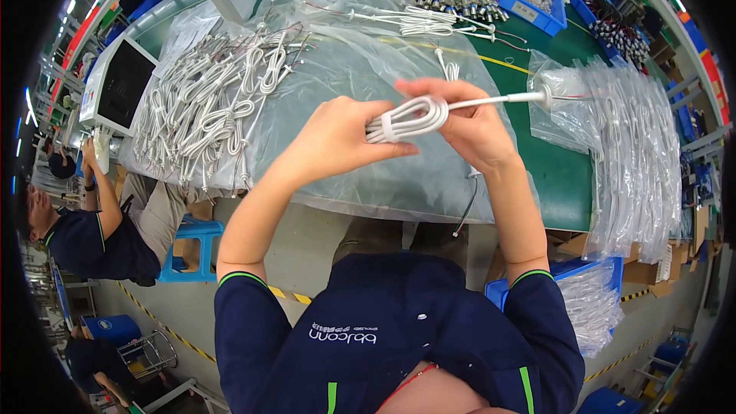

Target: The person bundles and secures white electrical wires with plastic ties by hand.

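Observation:
Above the near part of the bench, a coiled white cable (414, 118) with a band round its loops is held between my two hands. My left hand (333, 136) is closed on the left end of the coil, thumb below and fingers above. At the other end my right hand (481, 132) is closed round the cable, its upper fingers slightly blurred. The cable's tail runs out past the right hand to a white round fitting (543, 97) with thin wires. Behind the right hand, another white cable (452, 70) lies partly hidden on the plastic sheet (337, 69).
A large heap of coiled white cables (207, 107) lies at the left, more cables (429, 21) at the back. Clear bags of cables (632, 153) hang over the right edge. A blue bin (556, 19) holds small parts. A person (100, 238) sits at the left beside a monitor (123, 84).

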Tool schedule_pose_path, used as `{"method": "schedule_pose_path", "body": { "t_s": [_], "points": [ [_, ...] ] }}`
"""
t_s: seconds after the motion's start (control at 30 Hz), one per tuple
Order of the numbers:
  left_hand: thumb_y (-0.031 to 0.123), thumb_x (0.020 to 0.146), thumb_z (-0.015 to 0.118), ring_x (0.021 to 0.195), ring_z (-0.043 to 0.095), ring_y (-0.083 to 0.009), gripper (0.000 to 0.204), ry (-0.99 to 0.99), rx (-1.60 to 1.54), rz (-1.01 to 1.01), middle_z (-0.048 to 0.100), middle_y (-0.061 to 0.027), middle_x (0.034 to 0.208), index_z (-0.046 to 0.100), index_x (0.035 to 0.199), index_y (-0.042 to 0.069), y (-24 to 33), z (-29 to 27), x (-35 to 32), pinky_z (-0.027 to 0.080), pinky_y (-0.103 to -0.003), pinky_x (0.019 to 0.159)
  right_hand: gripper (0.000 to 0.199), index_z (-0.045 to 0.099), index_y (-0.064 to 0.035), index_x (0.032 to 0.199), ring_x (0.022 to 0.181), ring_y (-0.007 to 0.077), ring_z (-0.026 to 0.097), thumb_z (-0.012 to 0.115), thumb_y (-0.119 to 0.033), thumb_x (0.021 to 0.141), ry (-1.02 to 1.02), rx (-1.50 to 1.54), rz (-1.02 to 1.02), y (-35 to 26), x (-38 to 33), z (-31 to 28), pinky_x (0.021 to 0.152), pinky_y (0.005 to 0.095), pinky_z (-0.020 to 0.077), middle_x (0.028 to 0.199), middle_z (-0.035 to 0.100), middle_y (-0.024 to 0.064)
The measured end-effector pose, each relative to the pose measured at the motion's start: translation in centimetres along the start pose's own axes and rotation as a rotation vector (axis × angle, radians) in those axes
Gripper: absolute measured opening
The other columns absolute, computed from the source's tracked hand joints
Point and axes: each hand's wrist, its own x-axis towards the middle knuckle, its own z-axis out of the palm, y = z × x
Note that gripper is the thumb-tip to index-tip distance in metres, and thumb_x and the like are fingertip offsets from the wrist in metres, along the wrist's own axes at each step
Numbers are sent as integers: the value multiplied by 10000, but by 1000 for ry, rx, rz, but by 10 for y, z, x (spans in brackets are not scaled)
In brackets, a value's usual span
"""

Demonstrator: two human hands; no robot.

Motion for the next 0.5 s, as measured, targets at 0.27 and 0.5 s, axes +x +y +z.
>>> {"method": "schedule_pose_path", "body": {
  "t_s": [0.27,0.5],
  "points": [
    [449,546,782,508,579,-214,653,566,490,76,552,-34,590,490,1006,88,1,10,-8,424,-285,440,228,606,22,1023,951,195,596,609,-85,821,-46,-311,569,-26,-35,30,798,322,480,976,640,101],
    [325,554,826,587,603,-206,771,301,-123,125,591,-80,730,429,1144,29,25,-3,-11,454,-283,512,215,615,-48,967,665,189,619,659,-160,789,204,-1089,-390,-44,-14,37,582,277,463,781,634,107]
  ]
}}
